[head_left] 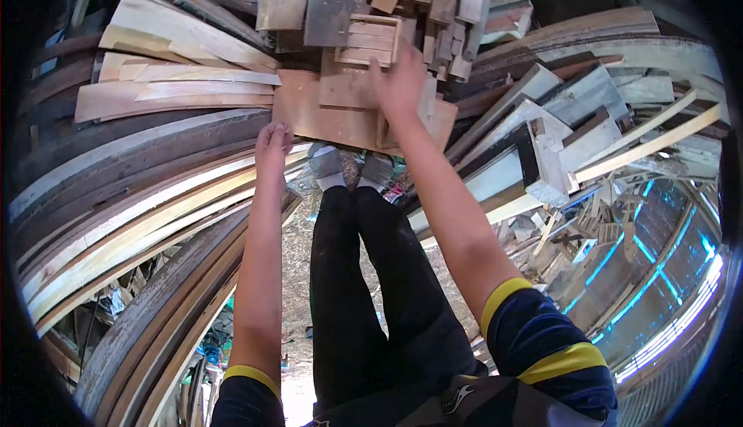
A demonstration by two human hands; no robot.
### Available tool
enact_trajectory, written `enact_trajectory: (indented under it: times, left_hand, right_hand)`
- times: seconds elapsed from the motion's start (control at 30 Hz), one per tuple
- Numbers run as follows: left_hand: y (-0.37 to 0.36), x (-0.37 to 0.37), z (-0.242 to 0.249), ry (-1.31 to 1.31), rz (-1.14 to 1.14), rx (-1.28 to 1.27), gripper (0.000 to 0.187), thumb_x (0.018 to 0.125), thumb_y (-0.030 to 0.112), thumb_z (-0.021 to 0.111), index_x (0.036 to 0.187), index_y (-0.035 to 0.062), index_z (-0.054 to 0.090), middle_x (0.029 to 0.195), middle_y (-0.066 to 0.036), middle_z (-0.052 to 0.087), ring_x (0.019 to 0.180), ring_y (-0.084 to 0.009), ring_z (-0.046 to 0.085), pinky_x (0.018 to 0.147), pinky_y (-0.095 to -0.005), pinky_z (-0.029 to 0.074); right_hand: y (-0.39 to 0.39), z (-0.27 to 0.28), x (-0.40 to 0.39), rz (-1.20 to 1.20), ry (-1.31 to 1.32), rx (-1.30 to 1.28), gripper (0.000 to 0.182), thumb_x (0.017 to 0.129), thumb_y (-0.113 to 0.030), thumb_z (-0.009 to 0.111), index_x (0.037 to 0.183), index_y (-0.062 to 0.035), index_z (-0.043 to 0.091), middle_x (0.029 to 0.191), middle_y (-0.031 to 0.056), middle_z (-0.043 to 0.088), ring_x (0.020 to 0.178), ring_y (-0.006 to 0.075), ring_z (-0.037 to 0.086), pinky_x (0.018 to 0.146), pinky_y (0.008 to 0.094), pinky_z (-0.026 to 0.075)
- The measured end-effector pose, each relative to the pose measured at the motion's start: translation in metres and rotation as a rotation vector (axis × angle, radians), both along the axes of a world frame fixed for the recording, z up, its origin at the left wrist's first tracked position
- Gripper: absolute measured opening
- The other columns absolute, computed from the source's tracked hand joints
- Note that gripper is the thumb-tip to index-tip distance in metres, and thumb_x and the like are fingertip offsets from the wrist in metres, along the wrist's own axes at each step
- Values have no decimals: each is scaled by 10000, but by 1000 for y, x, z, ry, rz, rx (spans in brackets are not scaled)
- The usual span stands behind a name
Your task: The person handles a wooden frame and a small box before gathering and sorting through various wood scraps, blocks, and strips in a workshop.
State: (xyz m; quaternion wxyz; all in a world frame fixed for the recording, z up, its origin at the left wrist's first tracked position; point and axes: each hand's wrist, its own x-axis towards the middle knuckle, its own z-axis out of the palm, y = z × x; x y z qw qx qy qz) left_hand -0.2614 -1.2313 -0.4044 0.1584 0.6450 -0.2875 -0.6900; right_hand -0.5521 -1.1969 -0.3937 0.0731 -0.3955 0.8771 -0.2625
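Note:
My right hand (400,83) grips the near right corner of a small wooden frame with slats across it (370,40). The frame lies over brown boards at the top centre, and my palm hides its lower right corner. Beneath it are a flat brown panel (306,106) and a smaller board (344,90). My left hand (272,147) is beside the panel's lower left corner, near the ends of the stacked planks. Its fingers are curled together, and whatever is in them is hidden.
Long planks (147,145) are stacked on the left, with pale boards (186,36) above them. Timber offcuts (445,1) crowd the top centre. A heap of boards (573,102) and a dark-edged wooden piece (507,168) lie right. My feet (348,168) stand just below the panel.

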Motion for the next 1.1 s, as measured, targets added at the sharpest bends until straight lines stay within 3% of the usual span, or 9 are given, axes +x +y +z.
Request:
enact_trajectory:
  times: [0.1, 0.2, 0.27, 0.33, 0.47, 0.63, 0.8, 0.87, 1.1]
  left_hand:
    - [16, -15, -4, -22, -80, 63, 325, 1030, 306, 581, 1254, 71, 575, 1235, -67, 645, 1072, -197, 622, 923, -358, 495]
    - [27, -36, -4, -10, -122, 90, 324, 1034, 299, 569, 1256, 63, 584, 1247, -72, 646, 1091, -207, 623, 922, -356, 494]
    - [30, -49, -4, -9, -156, 91, 334, 1034, 298, 567, 1265, 58, 584, 1258, -77, 646, 1097, -206, 623, 923, -352, 493]
    - [29, -55, -7, -13, -182, 88, 343, 1035, 297, 565, 1275, 52, 584, 1269, -82, 646, 1104, -205, 622, 923, -348, 492]
    - [21, -66, -2, 63, -173, 52, 397, 1024, 318, 581, 1313, 45, 570, 1291, -91, 643, 1135, -210, 620, 937, -349, 484]
    - [6, -61, 19, 70, -68, 21, 295, 1039, 304, 561, 1219, 75, 611, 1225, -54, 665, 1079, -179, 632, 891, -328, 486]
    - [-16, -32, 31, 31, -4, -9, 307, 1041, 298, 557, 1243, 70, 597, 1227, -56, 668, 1084, -173, 637, 877, -319, 493]
    - [-27, -16, 26, 21, 6, -18, 366, 1029, 335, 579, 1279, 67, 575, 1271, -77, 655, 1112, -193, 635, 911, -331, 493]
    - [-57, 22, 43, 26, 115, -66, 388, 1032, 321, 570, 1324, 66, 563, 1291, -71, 642, 1117, -187, 621, 977, -354, 462]
  right_hand:
    - [86, 34, -1, -124, 94, 153, 858, 755, -309, 818, 1432, 39, 421, 1266, 298, 558, 1199, 482, 524, 1035, 504, 436]
    - [152, 3, 3, -241, -1, 253, 980, 693, -411, 838, 1449, 20, 388, 1260, 291, 550, 1203, 481, 505, 1051, 526, 404]
    - [168, -21, -2, -243, -89, 259, 892, 665, -417, 846, 1337, 35, 473, 1197, 282, 579, 1153, 470, 539, 1022, 516, 426]
    - [171, -35, -5, -270, -414, 313, 753, 674, -379, 838, 1215, 44, 529, 1134, 273, 590, 1110, 459, 563, 984, 506, 453]
    - [165, -30, 3, -267, -296, 211, 616, 701, -319, 819, 1119, 43, 547, 1081, 259, 586, 1056, 446, 571, 927, 509, 467]
    - [117, 19, 27, -251, -246, -61, 543, 753, -246, 780, 1142, 38, 529, 1053, 245, 570, 997, 445, 565, 878, 512, 459]
    - [11, 39, 51, -102, -381, -100, 614, 763, -279, 779, 1217, 44, 521, 1078, 250, 549, 1021, 442, 552, 901, 510, 461]
    - [-40, 42, 63, -50, -225, -106, 620, 764, -304, 778, 1207, 50, 527, 1110, 264, 549, 1057, 455, 538, 929, 524, 447]
    - [-143, 29, 56, -181, -202, -195, 607, 747, -371, 792, 1070, 81, 549, 1117, 295, 542, 1075, 477, 520, 953, 568, 417]
